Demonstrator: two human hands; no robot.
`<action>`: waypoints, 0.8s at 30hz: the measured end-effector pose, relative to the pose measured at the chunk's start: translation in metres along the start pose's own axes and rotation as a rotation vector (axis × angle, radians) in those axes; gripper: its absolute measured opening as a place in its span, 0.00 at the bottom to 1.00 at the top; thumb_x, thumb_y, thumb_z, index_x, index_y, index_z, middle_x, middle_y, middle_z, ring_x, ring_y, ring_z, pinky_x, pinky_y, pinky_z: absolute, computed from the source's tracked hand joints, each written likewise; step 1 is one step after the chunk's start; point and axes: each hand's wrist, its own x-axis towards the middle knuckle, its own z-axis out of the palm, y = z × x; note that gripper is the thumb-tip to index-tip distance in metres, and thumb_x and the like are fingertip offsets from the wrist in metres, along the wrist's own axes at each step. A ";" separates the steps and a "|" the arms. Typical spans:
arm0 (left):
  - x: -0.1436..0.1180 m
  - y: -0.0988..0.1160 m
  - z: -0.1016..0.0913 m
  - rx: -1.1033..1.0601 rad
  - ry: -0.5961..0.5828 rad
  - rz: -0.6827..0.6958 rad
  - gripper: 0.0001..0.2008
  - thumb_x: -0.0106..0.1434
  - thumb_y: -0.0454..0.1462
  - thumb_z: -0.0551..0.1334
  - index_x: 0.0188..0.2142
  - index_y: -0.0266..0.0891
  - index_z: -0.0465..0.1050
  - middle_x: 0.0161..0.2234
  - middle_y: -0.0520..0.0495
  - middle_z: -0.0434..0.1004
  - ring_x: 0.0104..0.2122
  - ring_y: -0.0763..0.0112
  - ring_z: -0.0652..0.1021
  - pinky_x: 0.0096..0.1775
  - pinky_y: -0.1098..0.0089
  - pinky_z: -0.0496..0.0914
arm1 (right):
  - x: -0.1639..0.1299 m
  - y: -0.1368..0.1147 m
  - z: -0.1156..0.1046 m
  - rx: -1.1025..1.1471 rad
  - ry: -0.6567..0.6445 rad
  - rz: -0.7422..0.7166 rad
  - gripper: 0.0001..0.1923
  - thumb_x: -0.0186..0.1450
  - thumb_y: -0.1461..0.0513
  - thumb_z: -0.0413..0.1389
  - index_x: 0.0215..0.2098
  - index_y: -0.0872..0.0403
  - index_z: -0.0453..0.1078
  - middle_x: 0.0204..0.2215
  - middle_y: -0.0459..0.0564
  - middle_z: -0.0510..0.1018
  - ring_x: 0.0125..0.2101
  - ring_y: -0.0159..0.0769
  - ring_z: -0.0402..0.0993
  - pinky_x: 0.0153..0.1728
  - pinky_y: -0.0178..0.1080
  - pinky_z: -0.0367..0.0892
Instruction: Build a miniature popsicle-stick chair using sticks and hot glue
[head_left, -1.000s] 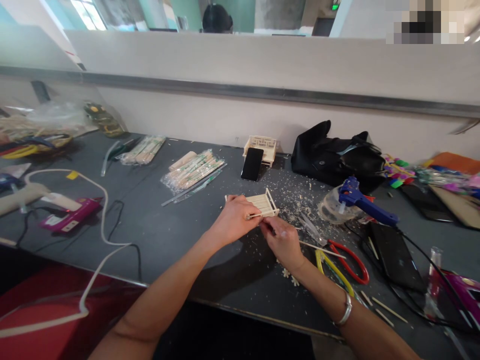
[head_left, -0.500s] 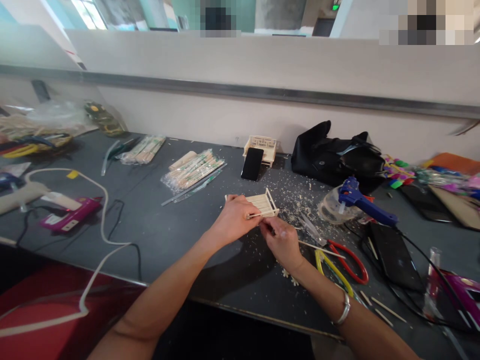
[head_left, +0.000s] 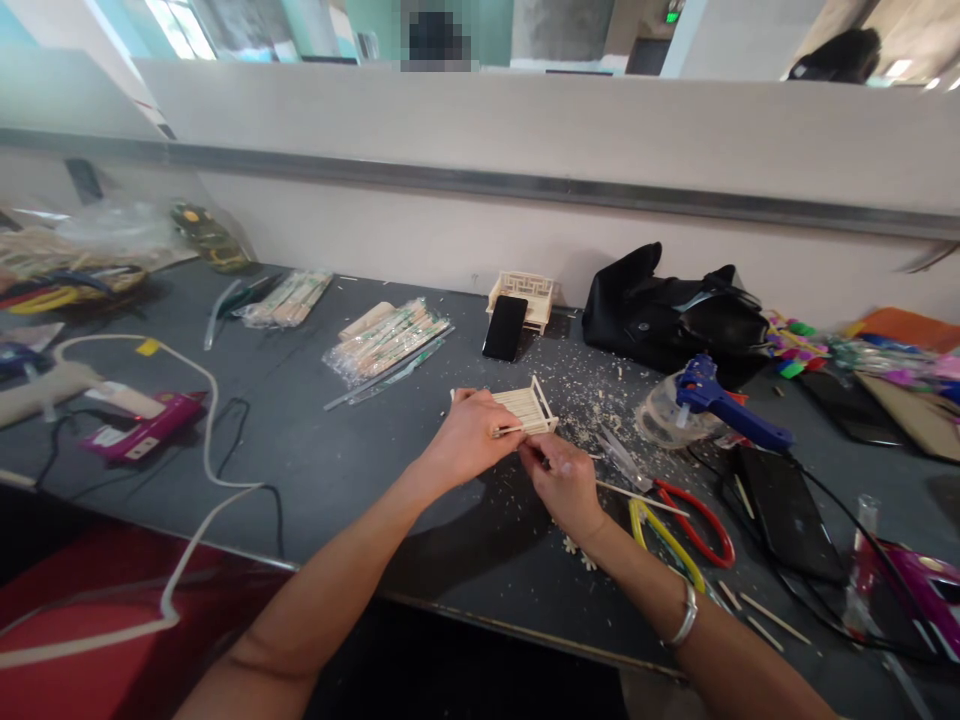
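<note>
A small model piece of furniture [head_left: 525,408] built from pale wooden sticks, with a slatted surface and a raised frame at its right end, is held just over the dark table. My left hand [head_left: 469,435] is closed round its left and near side, thumb and fingers gripping it. At the near right corner, the fingers of my right hand [head_left: 566,485] are pinched together, touching or almost touching the model; what is between them is hidden. A thin wooden stick [head_left: 641,497] emerges from behind the right hand; whether that hand holds it I cannot tell.
Behind stand a phone [head_left: 506,328] and a finished stick model [head_left: 532,295]. To the right are red-handled scissors [head_left: 701,530], a yellow-handled tool [head_left: 671,545], a blue glue gun [head_left: 727,405] and a black bag [head_left: 667,315]. Bagged sticks [head_left: 390,340] lie left. Wood crumbs are scattered about.
Both hands and the model keep practically the same position and grip. The view has shifted very slightly.
</note>
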 end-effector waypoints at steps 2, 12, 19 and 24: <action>0.000 0.001 -0.001 0.000 -0.008 -0.012 0.13 0.62 0.34 0.60 0.21 0.40 0.74 0.26 0.51 0.81 0.34 0.65 0.75 0.43 0.62 0.59 | 0.000 0.000 0.000 0.001 0.001 -0.002 0.13 0.67 0.66 0.51 0.27 0.52 0.74 0.22 0.49 0.80 0.23 0.33 0.76 0.28 0.33 0.68; -0.001 -0.003 0.002 0.010 0.032 0.050 0.13 0.62 0.35 0.60 0.22 0.41 0.75 0.26 0.52 0.81 0.33 0.66 0.75 0.43 0.62 0.61 | -0.001 0.001 0.001 -0.006 -0.007 0.011 0.12 0.67 0.65 0.53 0.27 0.52 0.74 0.21 0.48 0.79 0.22 0.33 0.75 0.27 0.33 0.68; 0.000 -0.002 0.000 0.003 0.017 0.019 0.13 0.62 0.34 0.60 0.21 0.41 0.75 0.26 0.51 0.80 0.34 0.65 0.75 0.44 0.61 0.61 | -0.001 0.000 0.001 -0.025 0.006 -0.012 0.14 0.68 0.65 0.52 0.26 0.52 0.73 0.20 0.48 0.79 0.21 0.33 0.75 0.26 0.32 0.66; 0.000 -0.002 0.000 0.005 0.012 0.013 0.12 0.61 0.34 0.61 0.21 0.41 0.75 0.26 0.51 0.81 0.34 0.65 0.75 0.44 0.61 0.60 | 0.001 0.000 -0.001 -0.034 0.006 -0.037 0.14 0.68 0.65 0.52 0.26 0.52 0.74 0.21 0.48 0.79 0.22 0.34 0.76 0.26 0.33 0.67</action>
